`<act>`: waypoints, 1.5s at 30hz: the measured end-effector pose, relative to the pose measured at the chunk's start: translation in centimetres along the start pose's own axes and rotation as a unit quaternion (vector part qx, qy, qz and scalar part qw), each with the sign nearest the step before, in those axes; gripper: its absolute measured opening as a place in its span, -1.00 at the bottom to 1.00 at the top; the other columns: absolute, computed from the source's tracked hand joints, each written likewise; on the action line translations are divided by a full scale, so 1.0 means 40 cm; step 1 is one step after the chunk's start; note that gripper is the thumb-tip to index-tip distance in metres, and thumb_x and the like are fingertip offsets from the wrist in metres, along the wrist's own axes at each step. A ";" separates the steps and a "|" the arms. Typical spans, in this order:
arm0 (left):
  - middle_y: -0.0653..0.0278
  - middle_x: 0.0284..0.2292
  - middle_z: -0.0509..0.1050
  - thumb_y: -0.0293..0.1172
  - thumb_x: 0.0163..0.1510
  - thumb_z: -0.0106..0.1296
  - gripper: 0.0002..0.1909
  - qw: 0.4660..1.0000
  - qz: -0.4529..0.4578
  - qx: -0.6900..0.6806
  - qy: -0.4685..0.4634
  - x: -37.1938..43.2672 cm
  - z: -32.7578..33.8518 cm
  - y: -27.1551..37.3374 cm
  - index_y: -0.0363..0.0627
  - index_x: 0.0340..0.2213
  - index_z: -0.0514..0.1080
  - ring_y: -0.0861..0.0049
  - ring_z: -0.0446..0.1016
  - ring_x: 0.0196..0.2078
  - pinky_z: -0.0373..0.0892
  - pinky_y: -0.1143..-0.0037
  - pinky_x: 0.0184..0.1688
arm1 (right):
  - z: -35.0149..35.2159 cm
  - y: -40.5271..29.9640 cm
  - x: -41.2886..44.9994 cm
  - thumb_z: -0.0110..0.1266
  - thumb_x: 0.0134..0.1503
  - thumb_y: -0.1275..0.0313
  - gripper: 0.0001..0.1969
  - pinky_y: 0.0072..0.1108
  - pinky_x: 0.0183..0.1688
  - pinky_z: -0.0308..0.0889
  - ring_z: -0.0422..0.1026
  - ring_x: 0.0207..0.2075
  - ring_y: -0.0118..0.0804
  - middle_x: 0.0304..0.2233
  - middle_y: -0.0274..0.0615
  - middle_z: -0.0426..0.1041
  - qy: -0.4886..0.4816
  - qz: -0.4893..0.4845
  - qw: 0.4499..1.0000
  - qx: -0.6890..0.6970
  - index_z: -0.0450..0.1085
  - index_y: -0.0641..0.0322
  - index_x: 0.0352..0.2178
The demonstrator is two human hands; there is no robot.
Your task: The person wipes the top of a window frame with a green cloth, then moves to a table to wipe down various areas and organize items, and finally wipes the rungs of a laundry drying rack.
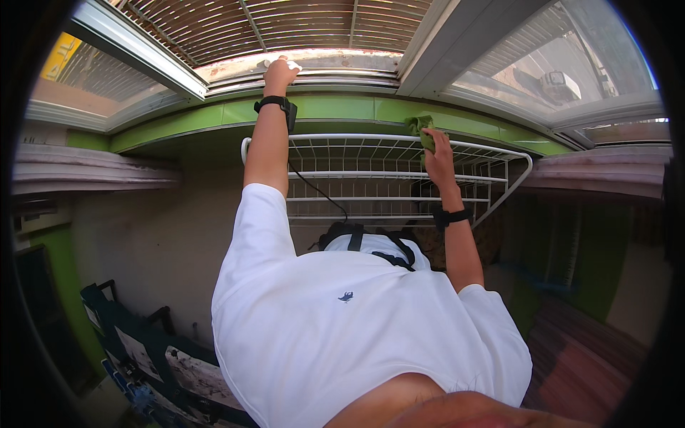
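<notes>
My left hand [279,75] reaches out to the window track [348,80], fingers curled around a small white thing, perhaps a cloth or paper wad [292,65]. Most of that thing is hidden by the fingers. At the edge of the green tiled sill [342,108], my right hand [440,158] grips a crumpled green cloth [421,126], part of which rests against the tiles. Just beneath the right hand is a white wire rack [364,175]. Both wrists wear black bands.
A sliding window pane [107,75] stands to the left, and another framed pane [535,69] to the right. Outside is a slatted metal grille [299,24]. Bunched curtains [594,170] hang at both sides. A dark cable [318,190] crosses the rack.
</notes>
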State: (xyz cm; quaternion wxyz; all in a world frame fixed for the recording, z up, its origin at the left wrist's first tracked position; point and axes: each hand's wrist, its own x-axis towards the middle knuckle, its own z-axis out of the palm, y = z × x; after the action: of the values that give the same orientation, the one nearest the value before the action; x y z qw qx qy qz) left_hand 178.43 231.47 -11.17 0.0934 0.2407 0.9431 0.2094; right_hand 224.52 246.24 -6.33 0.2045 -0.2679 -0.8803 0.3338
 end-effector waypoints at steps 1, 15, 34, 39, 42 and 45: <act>0.10 -0.26 0.54 -0.05 -0.12 0.19 -0.37 1.000 -0.001 0.000 0.001 0.011 0.011 -0.023 -0.04 -0.02 0.36 0.22 0.51 -0.19 0.41 0.27 -0.17 | -0.011 0.003 0.001 -0.12 0.02 0.67 -0.56 -0.17 0.02 0.18 0.18 0.02 0.14 -0.04 0.06 0.26 0.000 -0.025 1.000 -0.009 0.27 0.11 -0.03; 0.12 -0.34 0.56 -0.29 -0.15 0.16 -0.63 0.996 0.069 -0.042 0.034 -0.004 -0.001 0.011 -0.08 -0.23 0.49 0.24 0.54 -0.28 0.42 0.34 -0.22 | -0.187 0.204 -0.048 0.12 0.06 0.50 -0.65 -0.25 -0.16 0.39 0.36 -0.18 0.04 -0.13 -0.02 0.20 0.158 0.137 0.967 -0.147 0.30 0.20 -0.09; 0.33 -0.14 0.44 0.02 0.04 0.12 -0.45 0.817 -0.008 -0.417 -0.399 -0.163 0.059 0.338 0.14 0.02 0.29 0.56 0.50 -0.19 0.41 0.63 -0.22 | -0.229 0.301 -0.076 0.14 -0.01 0.56 -0.56 -0.19 -0.21 0.34 0.35 -0.16 0.08 -0.18 -0.01 0.20 0.138 0.200 0.962 -0.128 0.22 0.16 -0.08; 0.42 -0.17 0.45 -0.01 0.17 -0.05 -0.56 0.826 0.027 -0.385 -0.410 -0.232 0.031 0.310 0.20 0.05 0.29 0.58 0.49 -0.20 0.38 0.60 -0.25 | -0.160 0.260 -0.057 0.16 -0.06 0.55 -0.58 -0.21 -0.16 0.30 0.32 -0.16 0.12 -0.20 0.02 0.24 0.147 0.119 0.974 -0.126 0.23 0.23 -0.13; 0.38 -0.18 0.44 -0.01 0.18 -0.08 -0.58 0.847 0.054 -0.382 -0.365 -0.250 0.029 0.293 0.14 0.01 0.36 0.60 0.43 -0.20 0.39 0.55 -0.22 | -0.113 0.182 -0.032 0.17 -0.10 0.56 -0.61 -0.23 -0.15 0.28 0.31 -0.18 0.11 -0.24 0.01 0.26 0.137 0.049 0.983 -0.113 0.26 0.25 -0.18; 0.37 -0.15 0.42 0.04 0.17 -0.08 -0.52 0.870 0.038 -0.380 -0.313 -0.271 0.024 0.287 0.10 0.03 0.35 0.58 0.43 -0.19 0.37 0.58 -0.18 | -0.106 0.145 -0.013 0.19 -0.14 0.57 -0.65 -0.24 -0.17 0.28 0.32 -0.20 0.07 -0.29 -0.03 0.29 0.118 0.019 0.987 -0.108 0.31 0.23 -0.26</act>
State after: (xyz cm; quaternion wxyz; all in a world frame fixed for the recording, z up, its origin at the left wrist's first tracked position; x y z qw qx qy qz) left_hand 192.85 235.63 -6.16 0.4600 0.2749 0.7025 0.4683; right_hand 229.15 251.62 -7.52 0.2704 -0.3424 -0.8757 0.2070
